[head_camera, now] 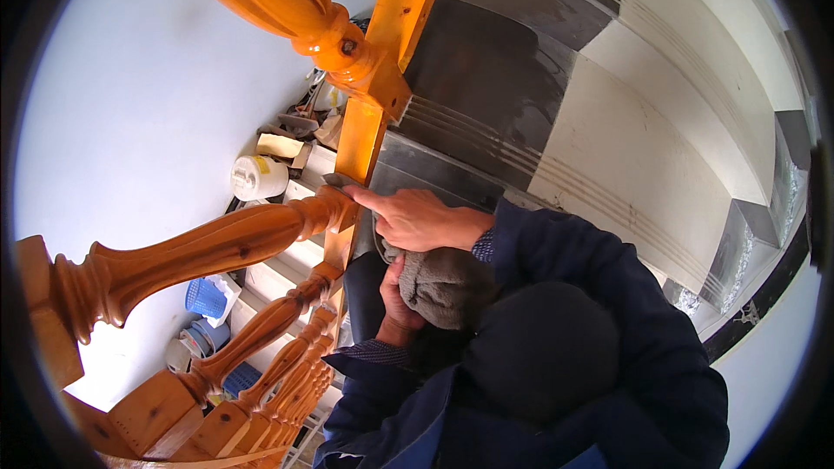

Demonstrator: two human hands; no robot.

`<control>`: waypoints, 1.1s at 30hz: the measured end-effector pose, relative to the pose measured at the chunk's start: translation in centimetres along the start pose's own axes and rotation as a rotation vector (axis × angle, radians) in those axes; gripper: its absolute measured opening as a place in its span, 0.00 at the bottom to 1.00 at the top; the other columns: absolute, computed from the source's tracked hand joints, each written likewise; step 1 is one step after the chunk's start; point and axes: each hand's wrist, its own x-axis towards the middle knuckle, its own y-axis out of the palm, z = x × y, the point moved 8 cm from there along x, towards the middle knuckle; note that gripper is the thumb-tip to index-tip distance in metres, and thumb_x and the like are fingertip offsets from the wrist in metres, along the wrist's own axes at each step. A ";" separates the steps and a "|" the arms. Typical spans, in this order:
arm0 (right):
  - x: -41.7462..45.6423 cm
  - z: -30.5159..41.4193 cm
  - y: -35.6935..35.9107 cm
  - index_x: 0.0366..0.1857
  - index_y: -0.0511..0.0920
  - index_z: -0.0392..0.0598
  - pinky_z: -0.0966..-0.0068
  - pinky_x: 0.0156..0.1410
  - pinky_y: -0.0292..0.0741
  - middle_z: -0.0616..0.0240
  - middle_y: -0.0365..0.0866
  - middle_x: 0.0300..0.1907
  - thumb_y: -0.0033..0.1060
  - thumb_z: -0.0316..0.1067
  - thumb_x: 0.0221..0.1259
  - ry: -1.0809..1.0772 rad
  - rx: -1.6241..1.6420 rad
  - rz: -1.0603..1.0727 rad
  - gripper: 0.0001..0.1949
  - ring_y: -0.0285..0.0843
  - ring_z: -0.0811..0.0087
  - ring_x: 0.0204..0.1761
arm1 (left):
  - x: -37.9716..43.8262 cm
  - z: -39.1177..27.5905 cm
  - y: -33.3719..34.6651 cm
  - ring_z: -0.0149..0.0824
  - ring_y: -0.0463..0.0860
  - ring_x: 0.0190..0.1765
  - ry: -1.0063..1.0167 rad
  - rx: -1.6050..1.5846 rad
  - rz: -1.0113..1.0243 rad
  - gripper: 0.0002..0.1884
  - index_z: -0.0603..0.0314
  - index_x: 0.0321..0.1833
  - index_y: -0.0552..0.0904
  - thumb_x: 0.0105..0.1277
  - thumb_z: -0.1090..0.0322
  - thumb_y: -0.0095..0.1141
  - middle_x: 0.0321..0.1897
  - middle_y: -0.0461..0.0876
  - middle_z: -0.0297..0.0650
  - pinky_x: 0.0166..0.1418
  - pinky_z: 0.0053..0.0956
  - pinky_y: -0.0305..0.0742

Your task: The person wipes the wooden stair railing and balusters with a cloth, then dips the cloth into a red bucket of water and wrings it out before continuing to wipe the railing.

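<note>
My right hand (417,220) reaches to the square foot of a turned wooden baluster (215,241), its index finger stretched out over a grey cloth (340,178) at the foot's edge. The other fingers are curled on the cloth. Just below, my left hand (396,305) grips the bunched part of what looks like the same cloth, its thumb on top. The baluster stands on an orange varnished bottom rail (358,137). Another baluster (365,68) with a glossy finish stands on the rail farther up the picture.
Dark and cream stone stair treads (638,130) with grooved edges lie at the right. More balusters (260,332) run down to the lower left. Beyond the rail are lower steps, a white plastic container (259,178), cardboard pieces (280,145) and a blue basket (206,298) beside a pale wall.
</note>
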 end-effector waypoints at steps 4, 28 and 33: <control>2.8 0.7 -0.4 0.77 0.60 0.45 0.53 0.42 0.81 0.44 0.86 0.33 0.51 0.34 0.65 -0.245 0.048 -0.148 0.33 0.87 0.48 0.33 | 0.5 -2.2 0.2 0.49 0.82 0.61 0.038 -0.133 0.052 0.30 0.62 0.67 0.76 0.75 0.44 0.48 0.61 0.83 0.48 0.69 0.47 0.75; -1.8 2.3 -12.0 0.68 0.77 0.47 0.81 0.28 0.74 0.67 0.83 0.30 0.55 0.29 0.73 -0.210 0.791 -0.693 0.20 0.76 0.79 0.21 | 2.1 -6.6 8.3 0.48 0.80 0.65 0.200 0.008 0.175 0.34 0.65 0.72 0.71 0.72 0.46 0.52 0.66 0.79 0.49 0.73 0.46 0.71; -0.2 -0.5 -5.6 0.66 0.78 0.54 0.57 0.31 0.78 0.53 0.83 0.25 0.59 0.33 0.65 -0.182 -0.087 -0.481 0.23 0.84 0.54 0.25 | 3.1 -3.0 4.2 0.44 0.81 0.63 0.045 0.003 0.175 0.27 0.62 0.67 0.77 0.74 0.50 0.47 0.62 0.82 0.45 0.70 0.42 0.74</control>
